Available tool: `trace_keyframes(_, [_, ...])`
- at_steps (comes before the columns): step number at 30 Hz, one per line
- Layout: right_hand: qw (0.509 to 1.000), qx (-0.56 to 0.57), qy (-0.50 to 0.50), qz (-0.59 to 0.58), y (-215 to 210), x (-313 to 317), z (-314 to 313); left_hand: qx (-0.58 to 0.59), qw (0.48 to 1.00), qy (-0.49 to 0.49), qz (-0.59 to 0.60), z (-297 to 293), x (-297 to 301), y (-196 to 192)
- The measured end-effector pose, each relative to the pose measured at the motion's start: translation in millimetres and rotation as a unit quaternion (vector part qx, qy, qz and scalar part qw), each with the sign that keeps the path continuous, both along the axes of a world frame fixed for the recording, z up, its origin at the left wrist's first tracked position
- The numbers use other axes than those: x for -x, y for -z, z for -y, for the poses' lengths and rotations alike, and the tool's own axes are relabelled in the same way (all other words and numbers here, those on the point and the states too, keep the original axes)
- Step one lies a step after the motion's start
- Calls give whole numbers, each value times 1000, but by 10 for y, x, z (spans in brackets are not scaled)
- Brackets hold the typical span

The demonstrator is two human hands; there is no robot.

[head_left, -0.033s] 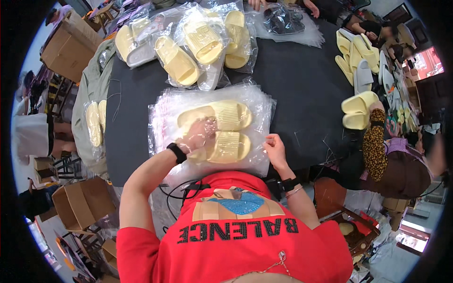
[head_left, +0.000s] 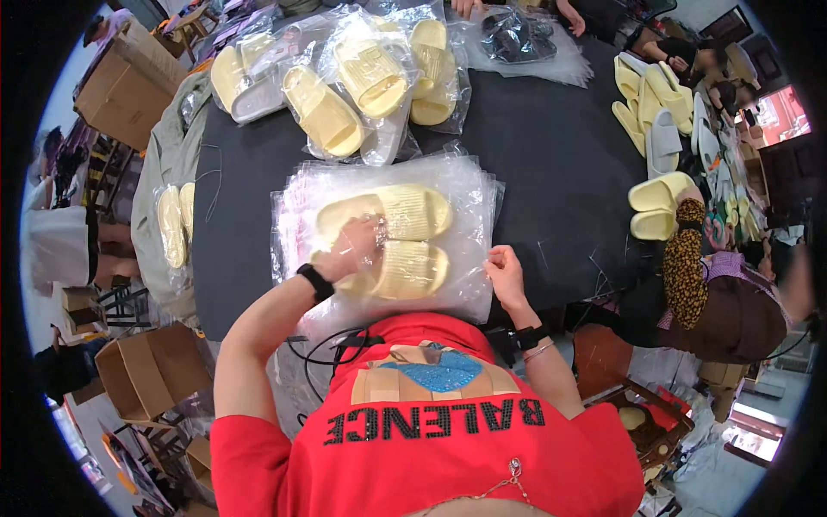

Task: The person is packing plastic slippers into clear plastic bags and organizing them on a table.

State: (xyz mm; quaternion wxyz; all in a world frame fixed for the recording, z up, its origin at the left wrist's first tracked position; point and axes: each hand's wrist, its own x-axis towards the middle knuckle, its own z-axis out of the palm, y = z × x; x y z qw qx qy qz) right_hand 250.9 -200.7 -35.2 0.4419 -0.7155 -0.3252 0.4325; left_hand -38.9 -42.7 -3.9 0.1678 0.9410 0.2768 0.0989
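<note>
A pair of pale yellow slide slippers [head_left: 418,211] lies side by side with a clear plastic bag around it, toes pointing right. They rest on a stack of clear plastic bags [head_left: 301,185] in front of me. My left hand [head_left: 357,246] is closed on the pair between the two slippers, its fingers partly veiled by shiny plastic. At the right edge of the top bag, my right hand [head_left: 506,274] pinches the film between thumb and fingers.
Bagged yellow and grey slippers [head_left: 370,77] pile up at the far side of the dark table [head_left: 551,164]. Loose slippers [head_left: 655,95] lie at the right, where a co-worker's hand [head_left: 689,194] holds a yellow pair [head_left: 655,207]. Cardboard boxes [head_left: 151,370] stand left.
My left hand and the yellow slippers have shifted slightly left. My right hand stays at the bag's edge. The co-worker's pair at the right has moved a little.
</note>
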Motion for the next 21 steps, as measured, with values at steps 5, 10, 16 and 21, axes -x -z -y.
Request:
trace_keyframes(5, [1000, 5, 0, 2, 134, -60, 94, 12, 989, -147, -24, -61, 1140, -62])
trace_keyframes(10, [997, 22, -54, 55, -68, -26, 67, -21, 916, -401, -8, -61, 2678, -5])
trace_keyframes(16, [997, 24, -61, -32, -309, 46, 270, -85, 886, -416, 185, -425, 2499, -1226])
trace_keyframes(21, [991, 14, -129, -30, -249, 153, 428, -98, 948, -258, 158, -360, 953, -1591])
